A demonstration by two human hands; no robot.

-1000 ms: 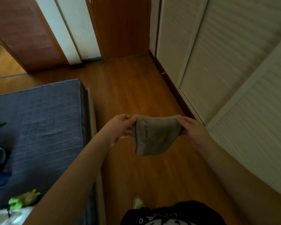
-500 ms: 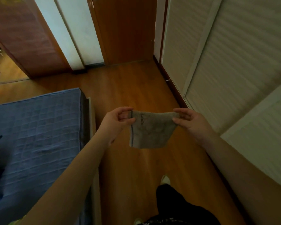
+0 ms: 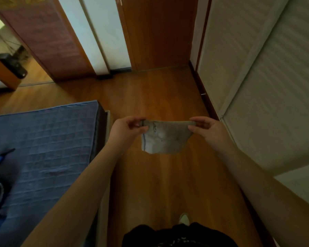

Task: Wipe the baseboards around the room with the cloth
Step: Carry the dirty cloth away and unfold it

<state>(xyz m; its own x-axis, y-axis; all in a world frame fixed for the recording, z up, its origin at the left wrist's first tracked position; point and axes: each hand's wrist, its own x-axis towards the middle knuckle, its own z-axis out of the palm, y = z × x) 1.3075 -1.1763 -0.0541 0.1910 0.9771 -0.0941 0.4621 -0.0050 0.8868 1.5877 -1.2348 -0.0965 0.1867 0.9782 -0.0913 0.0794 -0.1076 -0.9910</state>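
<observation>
Held up in the air over the wood floor (image 3: pixel 150 184): a small grey cloth (image 3: pixel 165 138), stretched flat between both hands. Pinched at its top left corner by the left hand (image 3: pixel 126 128), thumb and fingers curled tight on the edge. Pinched at its top right corner by the right hand (image 3: pixel 206 130) in the same way. Both grips closed on the cloth, nothing else in them. Hanging loose below the top edge, with a dark stripe down its left side and some dark marks near the top.

To the left, a bed (image 3: pixel 43 148) with a blue quilted cover. To the right, pale slatted closet doors (image 3: pixel 257 86), with a dark baseboard (image 3: pixel 202 93) running along the floor under them, well apart from the cloth. Straight ahead, a brown door (image 3: pixel 159 32). Down low, a pale shoe (image 3: pixel 184 219) on the floor.
</observation>
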